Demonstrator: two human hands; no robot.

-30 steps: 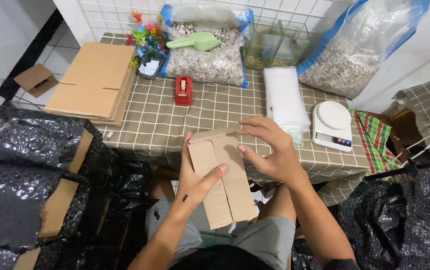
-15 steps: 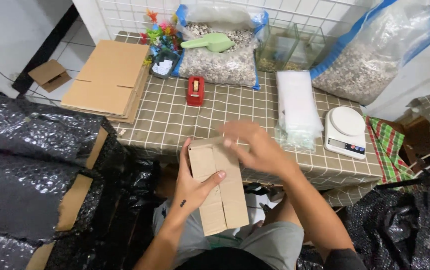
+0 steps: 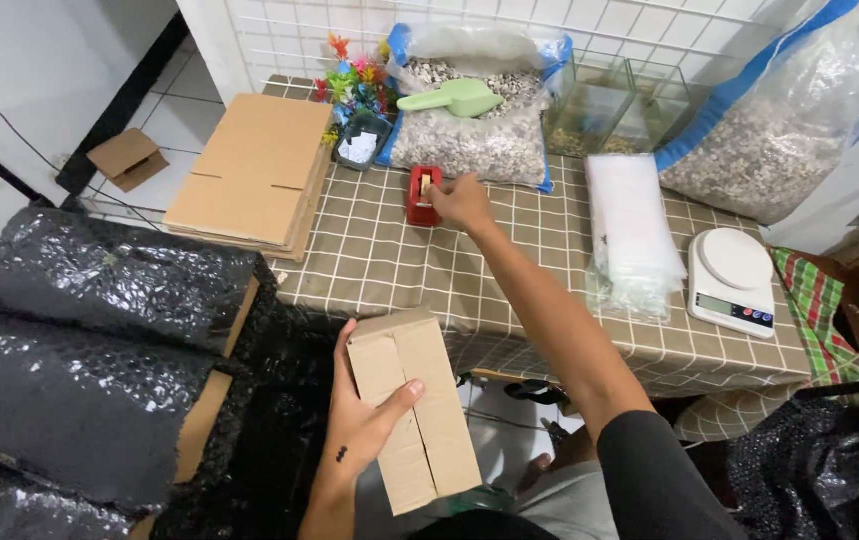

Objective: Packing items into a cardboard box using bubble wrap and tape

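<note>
Cardboard box [image 3: 414,410] in left hand [image 3: 364,420], right hand [image 3: 461,203] outstretched on tape dispenser [image 3: 421,195]

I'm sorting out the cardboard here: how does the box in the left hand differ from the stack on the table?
The small cardboard box is folded into shape, its flaps shut; the flat cardboard stack is unfolded sheets. The box is gripped by the left hand over the lap; the stack rests untouched on the table. Both are plain brown cardboard.

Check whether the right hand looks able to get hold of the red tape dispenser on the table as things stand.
Probably yes. The right hand is stretched out over the checked tablecloth and already meets the red tape dispenser, with nothing between them. The left hand holds the cardboard box low, clear of that reach.
</note>
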